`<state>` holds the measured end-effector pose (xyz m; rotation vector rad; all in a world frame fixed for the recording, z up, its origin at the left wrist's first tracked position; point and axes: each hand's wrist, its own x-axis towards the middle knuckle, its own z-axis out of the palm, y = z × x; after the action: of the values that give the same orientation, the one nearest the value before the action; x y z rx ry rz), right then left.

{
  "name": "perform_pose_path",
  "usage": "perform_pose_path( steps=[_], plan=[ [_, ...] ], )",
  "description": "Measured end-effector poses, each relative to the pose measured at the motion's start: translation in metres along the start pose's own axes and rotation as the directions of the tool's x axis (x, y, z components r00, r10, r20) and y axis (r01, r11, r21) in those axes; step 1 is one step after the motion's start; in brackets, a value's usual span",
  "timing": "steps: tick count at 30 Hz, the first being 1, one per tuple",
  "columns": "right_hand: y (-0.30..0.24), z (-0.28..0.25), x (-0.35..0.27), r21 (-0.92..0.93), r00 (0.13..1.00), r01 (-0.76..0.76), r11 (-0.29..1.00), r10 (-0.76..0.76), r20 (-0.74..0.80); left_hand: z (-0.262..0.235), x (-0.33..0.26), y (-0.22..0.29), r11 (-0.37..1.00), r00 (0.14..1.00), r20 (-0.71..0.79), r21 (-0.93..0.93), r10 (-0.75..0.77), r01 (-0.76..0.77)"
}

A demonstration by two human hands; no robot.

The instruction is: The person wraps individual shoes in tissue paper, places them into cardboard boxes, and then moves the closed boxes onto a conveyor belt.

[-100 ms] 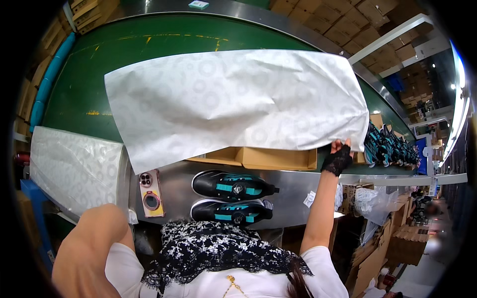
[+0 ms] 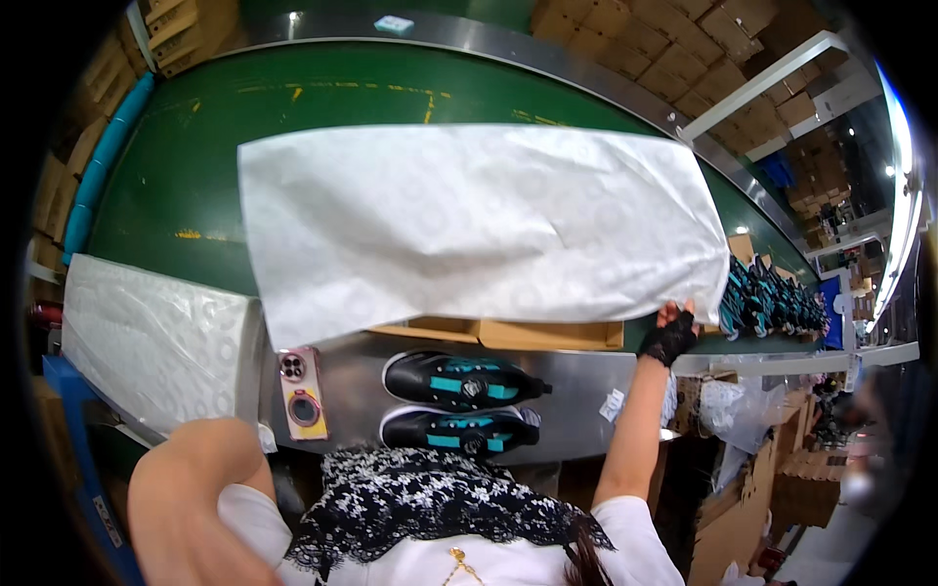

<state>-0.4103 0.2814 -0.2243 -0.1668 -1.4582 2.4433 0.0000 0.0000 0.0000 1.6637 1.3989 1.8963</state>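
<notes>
My right hand (image 2: 670,332), in a black lace fingerless glove, pinches the near right corner of a large white sheet of wrapping paper (image 2: 469,215). The creased sheet spreads across the green conveyor belt and covers most of an open brown cardboard box (image 2: 547,335), whose near edge shows below it. My left arm is bent, its elbow beside the paper stack; the left hand lies outside the picture. Nearer me, two black and teal sneakers (image 2: 467,380) lie side by side on the metal ledge, toes to the left.
A stack of patterned white paper (image 2: 156,342) lies at the left. Beside it rests a phone (image 2: 305,396) in a pink and yellow case. More black and teal sneakers (image 2: 772,298) stand in a row at the right. Brown cartons (image 2: 655,49) are piled beyond the belt (image 2: 186,186).
The paper's far edge has come a little nearer, and its far left corner has shifted right. My right hand keeps its hold. The whole view has moved slightly.
</notes>
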Motion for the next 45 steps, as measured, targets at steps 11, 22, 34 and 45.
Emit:
perform_pose_path(
  steps=[11,22,34,45],
  plan=[
    [0.004,-0.135,0.022,-0.78,0.984,0.091,0.619,-0.178,-0.027,-0.08,-0.255,-0.177,0.51,-0.608,-0.787,-0.483,0.104,0.712],
    [-0.017,-0.123,-0.231,0.131,-0.177,0.983,0.129,0.479,0.86,-0.069,-0.232,-0.266,0.851,-0.475,-0.871,-0.342,-0.128,0.398],
    [0.016,0.072,-0.193,-0.686,0.527,0.017,0.727,0.577,0.624,-0.061,-0.255,-0.125,0.71,-0.37,-0.928,-0.232,0.043,0.665],
    [0.149,0.087,-0.263,-0.615,0.19,0.55,0.565,0.632,0.751,-0.109,-0.145,-0.193,0.88,0.027,-0.938,-0.315,-0.347,0.355]
  ],
)
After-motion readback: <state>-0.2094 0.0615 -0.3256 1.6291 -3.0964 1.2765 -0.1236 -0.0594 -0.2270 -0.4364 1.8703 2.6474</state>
